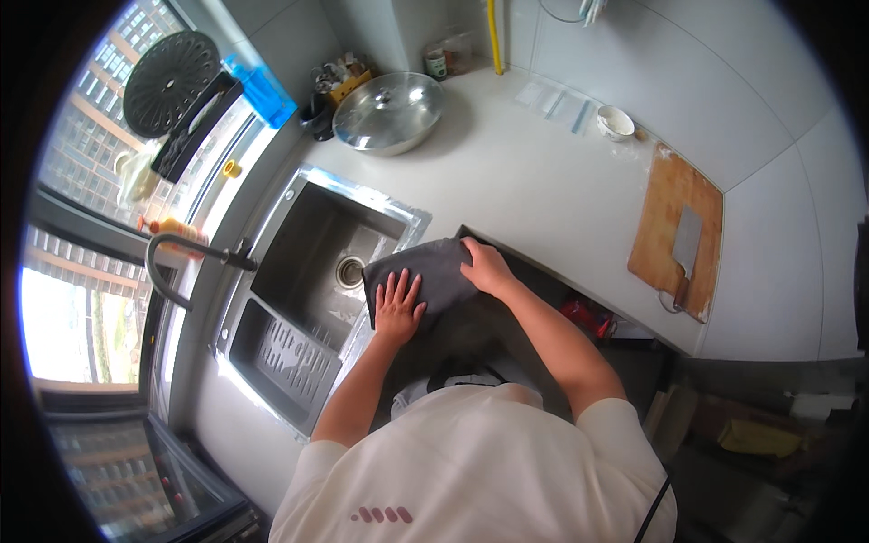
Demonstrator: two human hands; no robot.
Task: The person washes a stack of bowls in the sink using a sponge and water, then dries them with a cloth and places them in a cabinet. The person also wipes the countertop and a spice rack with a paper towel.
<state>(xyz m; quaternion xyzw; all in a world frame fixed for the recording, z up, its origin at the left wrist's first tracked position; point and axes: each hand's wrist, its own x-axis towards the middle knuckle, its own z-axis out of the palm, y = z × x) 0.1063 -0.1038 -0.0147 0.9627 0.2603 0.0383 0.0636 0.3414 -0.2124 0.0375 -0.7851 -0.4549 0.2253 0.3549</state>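
Note:
A dark grey, flat, cloth-like piece [425,276] is in front of me at the counter's edge, beside the right rim of the sink. My left hand [396,309] lies on its near left part with the fingers spread. Around its upper right edge curls my right hand [487,269], the fingers partly hidden behind the material. Whether it is a folded cloth or a bag I cannot tell. The steel sink [317,222] has a perforated grey tray [288,355] at its near end.
A drawer stands pulled out under the counter, with a red package [587,319] inside. To the right, a cleaver [687,242] lies on a wooden cutting board [654,226]. Farther back are a lidded steel pan [387,113] and a white bowl [615,123]. The faucet [195,242] arches at the left.

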